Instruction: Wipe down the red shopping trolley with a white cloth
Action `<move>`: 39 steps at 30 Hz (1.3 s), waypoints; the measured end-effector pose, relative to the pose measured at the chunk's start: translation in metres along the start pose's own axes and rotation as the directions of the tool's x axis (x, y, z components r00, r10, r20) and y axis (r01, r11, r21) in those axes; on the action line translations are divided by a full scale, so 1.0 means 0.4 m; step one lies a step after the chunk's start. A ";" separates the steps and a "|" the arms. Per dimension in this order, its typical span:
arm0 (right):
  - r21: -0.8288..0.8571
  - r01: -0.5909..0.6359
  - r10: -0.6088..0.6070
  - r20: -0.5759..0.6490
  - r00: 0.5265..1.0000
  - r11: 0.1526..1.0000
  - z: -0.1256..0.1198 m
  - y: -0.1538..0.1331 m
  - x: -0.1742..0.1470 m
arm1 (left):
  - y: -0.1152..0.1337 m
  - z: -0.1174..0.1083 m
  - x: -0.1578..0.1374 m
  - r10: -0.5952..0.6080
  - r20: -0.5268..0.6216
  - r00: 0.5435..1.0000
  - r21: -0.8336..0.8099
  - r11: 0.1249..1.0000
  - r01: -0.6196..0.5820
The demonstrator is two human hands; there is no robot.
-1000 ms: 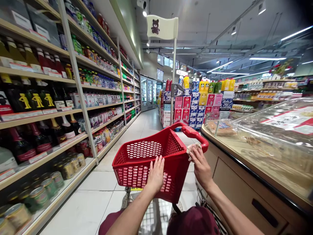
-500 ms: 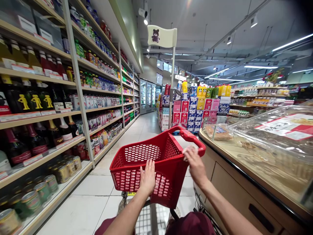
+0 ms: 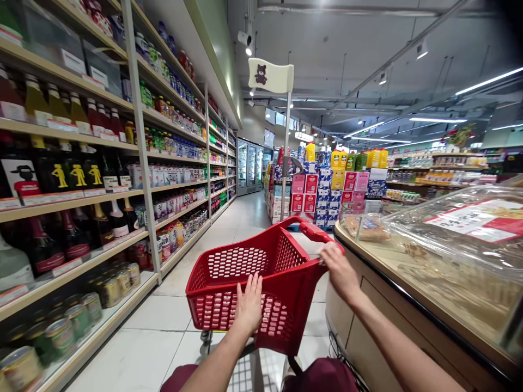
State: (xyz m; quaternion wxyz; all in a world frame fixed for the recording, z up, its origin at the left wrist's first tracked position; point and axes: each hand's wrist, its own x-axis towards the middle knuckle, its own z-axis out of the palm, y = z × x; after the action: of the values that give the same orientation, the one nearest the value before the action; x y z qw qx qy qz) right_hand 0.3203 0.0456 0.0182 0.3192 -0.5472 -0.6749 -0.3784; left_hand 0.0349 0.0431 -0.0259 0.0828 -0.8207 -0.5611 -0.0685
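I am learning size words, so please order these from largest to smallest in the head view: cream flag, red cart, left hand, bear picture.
1. Red cart
2. Cream flag and left hand: too alike to rank
3. Bear picture

Price-tagged shelves [image 3: 81,204] of bottles [image 3: 57,106], glass-door fridges [image 3: 248,190] and a shopping cart [image 3: 286,321] mark this as a supermarket.
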 end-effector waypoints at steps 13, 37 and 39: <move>0.025 -0.012 0.014 -0.063 0.998 1.000 0.030 -0.081 0.004 | -0.002 -0.038 -0.019 -0.015 0.120 0.993 -0.048 0.999 0.021; 0.313 -0.020 0.044 -0.070 0.997 0.950 0.039 -0.124 -0.213 | -0.041 0.009 -0.066 -0.126 -0.003 0.992 -0.006 0.992 0.126; 0.350 0.074 -0.067 -0.033 0.997 0.934 0.030 -0.141 -0.236 | -0.042 0.008 -0.068 -0.108 -0.012 0.994 0.006 0.994 0.108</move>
State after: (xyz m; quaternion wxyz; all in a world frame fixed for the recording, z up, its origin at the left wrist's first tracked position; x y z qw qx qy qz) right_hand 0.2835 0.0027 -0.0768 0.4049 -0.4531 -0.7474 -0.2686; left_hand 0.0095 0.0252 -0.0334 0.0847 -0.7884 -0.6046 -0.0758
